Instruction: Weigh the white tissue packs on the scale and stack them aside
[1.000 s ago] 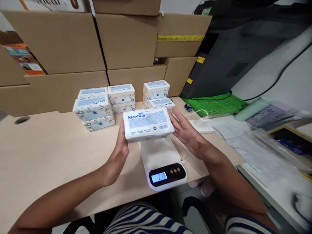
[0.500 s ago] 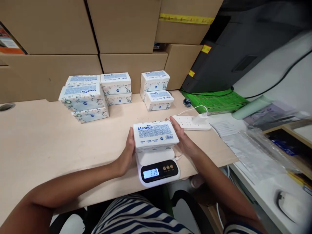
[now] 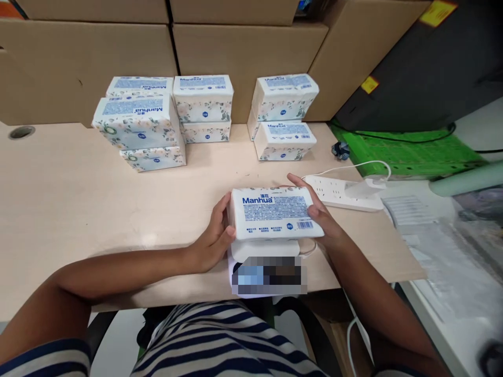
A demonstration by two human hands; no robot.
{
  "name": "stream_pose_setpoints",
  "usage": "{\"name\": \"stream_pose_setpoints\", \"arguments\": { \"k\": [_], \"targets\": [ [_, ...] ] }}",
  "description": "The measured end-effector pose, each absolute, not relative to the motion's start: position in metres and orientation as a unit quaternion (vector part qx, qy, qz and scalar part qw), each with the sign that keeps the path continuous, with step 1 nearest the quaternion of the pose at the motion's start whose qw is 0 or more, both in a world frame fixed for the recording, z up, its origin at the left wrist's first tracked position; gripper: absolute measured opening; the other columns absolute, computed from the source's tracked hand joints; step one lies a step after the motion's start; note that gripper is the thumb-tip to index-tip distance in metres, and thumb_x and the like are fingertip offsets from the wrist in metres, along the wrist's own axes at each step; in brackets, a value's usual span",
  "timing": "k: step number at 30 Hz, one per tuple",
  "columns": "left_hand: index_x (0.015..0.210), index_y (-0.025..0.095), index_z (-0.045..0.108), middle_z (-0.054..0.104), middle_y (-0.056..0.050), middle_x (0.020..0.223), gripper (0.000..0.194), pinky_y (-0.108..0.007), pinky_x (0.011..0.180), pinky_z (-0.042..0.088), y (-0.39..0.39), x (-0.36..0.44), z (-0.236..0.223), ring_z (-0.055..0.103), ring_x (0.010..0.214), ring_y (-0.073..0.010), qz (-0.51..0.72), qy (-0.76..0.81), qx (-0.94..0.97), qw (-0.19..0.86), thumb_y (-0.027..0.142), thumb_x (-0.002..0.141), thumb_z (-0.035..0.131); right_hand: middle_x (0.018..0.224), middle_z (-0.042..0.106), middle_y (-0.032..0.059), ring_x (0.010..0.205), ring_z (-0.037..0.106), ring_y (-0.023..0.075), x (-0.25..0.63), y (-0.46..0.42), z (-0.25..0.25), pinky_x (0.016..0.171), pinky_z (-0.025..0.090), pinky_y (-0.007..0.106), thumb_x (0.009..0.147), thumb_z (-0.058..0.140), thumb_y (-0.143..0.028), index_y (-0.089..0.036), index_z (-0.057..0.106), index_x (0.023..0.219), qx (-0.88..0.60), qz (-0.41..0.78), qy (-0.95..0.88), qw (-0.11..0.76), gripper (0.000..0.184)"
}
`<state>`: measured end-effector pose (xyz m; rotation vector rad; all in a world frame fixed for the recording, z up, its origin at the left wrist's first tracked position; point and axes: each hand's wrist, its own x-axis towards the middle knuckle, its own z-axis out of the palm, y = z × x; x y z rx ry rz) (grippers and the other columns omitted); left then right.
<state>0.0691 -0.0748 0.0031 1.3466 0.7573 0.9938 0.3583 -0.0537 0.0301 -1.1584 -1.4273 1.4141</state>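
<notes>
At the near edge of the pale wooden worktop [image 3: 118,209] sits a flat white scale [image 3: 267,250], its panel blurred. Over it, a white, blue-printed rectangular pack [image 3: 277,212] has its long axis running left to right, printed face up, lettering upright to the wearer; contact with the scale is hidden. The half-open left hand [image 3: 212,235] and right hand [image 3: 325,221] clasp its short ends. Beyond stand stacked floral-sided white packs [image 3: 137,123], then brown cardboard boxes [image 3: 243,52].

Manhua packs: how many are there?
9: one pack between left hand and right hand; left, two stacked packs and one behind; middle, two stacked packs; right, two stacked packs, one in front. Others may be hidden.
</notes>
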Motion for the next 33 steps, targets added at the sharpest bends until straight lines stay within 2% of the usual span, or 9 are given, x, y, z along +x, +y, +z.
{"name": "stream_pose_setpoints", "arguments": {
  "k": [2, 6, 11, 18, 26, 30, 33],
  "targets": [
    [0.175, 0.037, 0.021, 0.042, -0.011, 0.177, 0.089, -0.060, 0.133, 0.043, -0.073, 0.063, 0.008, 0.045, 0.162, -0.0360, 0.404, 0.298, 0.596, 0.627, 0.074, 0.102, 0.057, 0.168, 0.052, 0.0102, 0.149, 0.059, 0.0426, 0.359, -0.057, 0.033, 0.118, 0.055, 0.063, 0.083, 0.059, -0.094, -0.042, 0.024, 0.173, -0.464, 0.558, -0.561, 0.398, 0.110],
    [0.169, 0.035, 0.032, 0.048, -0.010, 0.172, 0.078, -0.060, 0.130, 0.047, -0.072, 0.059, 0.015, 0.050, 0.156, -0.0352, 0.409, 0.325, 0.585, 0.621, 0.072, 0.104, 0.056, 0.161, 0.059, 0.0110, 0.143, 0.064, 0.0418, 0.359, -0.060, 0.040, 0.113, 0.059, 0.061, 0.082, 0.058, -0.097, -0.040, 0.029, 0.171, -0.464, 0.564, -0.562, 0.389, 0.109],
    [0.164, 0.035, 0.038, 0.053, -0.010, 0.168, 0.068, -0.061, 0.128, 0.048, -0.072, 0.061, 0.020, 0.053, 0.153, -0.0339, 0.415, 0.328, 0.581, 0.619, 0.068, 0.107, 0.053, 0.145, 0.072, 0.0117, 0.137, 0.068, 0.0422, 0.357, -0.062, 0.042, 0.112, 0.060, 0.063, 0.085, 0.057, -0.095, -0.036, 0.041, 0.166, -0.483, 0.559, -0.544, 0.399, 0.102],
    [0.163, 0.034, 0.035, 0.056, -0.012, 0.163, 0.068, -0.060, 0.124, 0.053, -0.072, 0.062, 0.019, 0.057, 0.149, -0.0336, 0.410, 0.322, 0.570, 0.635, 0.068, 0.107, 0.055, 0.147, 0.071, 0.0114, 0.140, 0.067, 0.0422, 0.358, -0.060, 0.040, 0.113, 0.060, 0.063, 0.085, 0.052, -0.099, -0.036, 0.044, 0.164, -0.490, 0.546, -0.555, 0.391, 0.102],
    [0.160, 0.033, 0.041, 0.051, -0.013, 0.166, 0.060, -0.065, 0.129, 0.046, -0.070, 0.061, 0.013, 0.049, 0.156, -0.0357, 0.433, 0.308, 0.598, 0.600, 0.060, 0.109, 0.056, 0.138, 0.076, 0.0095, 0.135, 0.071, 0.0423, 0.355, -0.059, 0.039, 0.112, 0.060, 0.064, 0.081, 0.062, -0.097, -0.037, 0.057, 0.151, -0.480, 0.554, -0.538, 0.418, 0.093],
    [0.161, 0.036, 0.040, 0.049, -0.011, 0.168, 0.056, -0.068, 0.128, 0.046, -0.069, 0.060, 0.007, 0.047, 0.157, -0.0354, 0.443, 0.277, 0.613, 0.593, 0.054, 0.110, 0.056, 0.132, 0.078, 0.0085, 0.124, 0.077, 0.0406, 0.352, -0.063, 0.038, 0.101, 0.066, 0.062, 0.080, 0.068, -0.093, -0.038, 0.061, 0.147, -0.464, 0.560, -0.517, 0.451, 0.087],
    [0.160, 0.037, 0.041, 0.048, -0.011, 0.168, 0.053, -0.070, 0.133, 0.038, -0.068, 0.059, 0.003, 0.046, 0.158, -0.0347, 0.446, 0.271, 0.623, 0.583, 0.052, 0.111, 0.055, 0.123, 0.081, 0.0075, 0.115, 0.079, 0.0383, 0.351, -0.065, 0.038, 0.094, 0.068, 0.058, 0.080, 0.072, -0.090, -0.038, 0.065, 0.144, -0.461, 0.560, -0.507, 0.466, 0.083]
  ]
}}
